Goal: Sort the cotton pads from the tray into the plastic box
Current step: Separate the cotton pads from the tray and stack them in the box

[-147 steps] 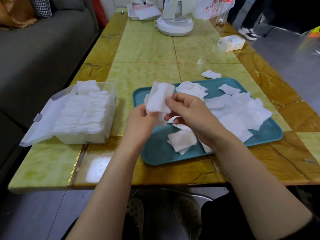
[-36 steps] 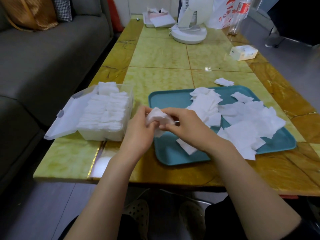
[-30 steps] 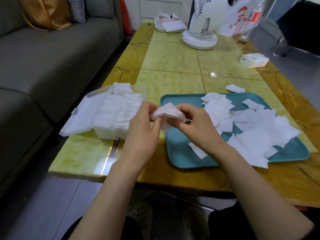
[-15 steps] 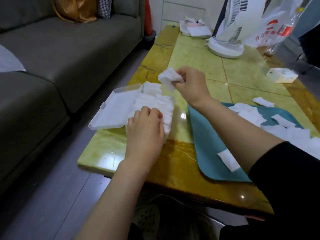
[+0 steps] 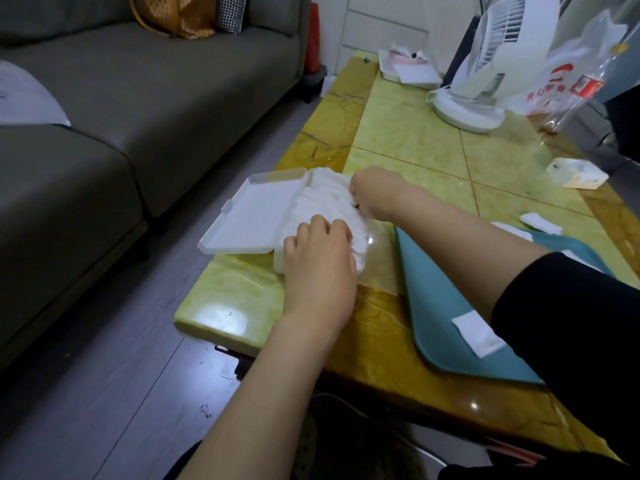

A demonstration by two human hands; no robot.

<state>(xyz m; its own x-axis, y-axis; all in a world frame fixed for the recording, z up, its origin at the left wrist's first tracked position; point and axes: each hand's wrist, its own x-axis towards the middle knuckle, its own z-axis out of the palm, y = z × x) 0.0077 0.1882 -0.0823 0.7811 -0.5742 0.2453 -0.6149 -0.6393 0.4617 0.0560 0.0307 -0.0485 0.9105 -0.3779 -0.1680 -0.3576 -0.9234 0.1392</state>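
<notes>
Now: both of your hands are at the plastic box

You have the plastic box standing near the left edge of the bench, its lid swung open flat toward the sofa. A packed row of cotton pads fills it and bulges above the rim. Your left hand lies over the near end of that row with its fingers bent down onto the pads, so its grip is narrow and closed on them. Your right hand reaches across to the far right side of the row. Its fingertips are hidden against the pads, and I cannot tell whether that grip holds 1 or merely touches.

The teal tray sits just right of the box, partly covered by your right forearm and black sleeve. 1 loose pad lies flat on its near part, and a few more show past your arm at its far end. A stray pad lies on the bench beyond the tray's rim. Farther back stand a white fan, a plastic bag and a small carton.
</notes>
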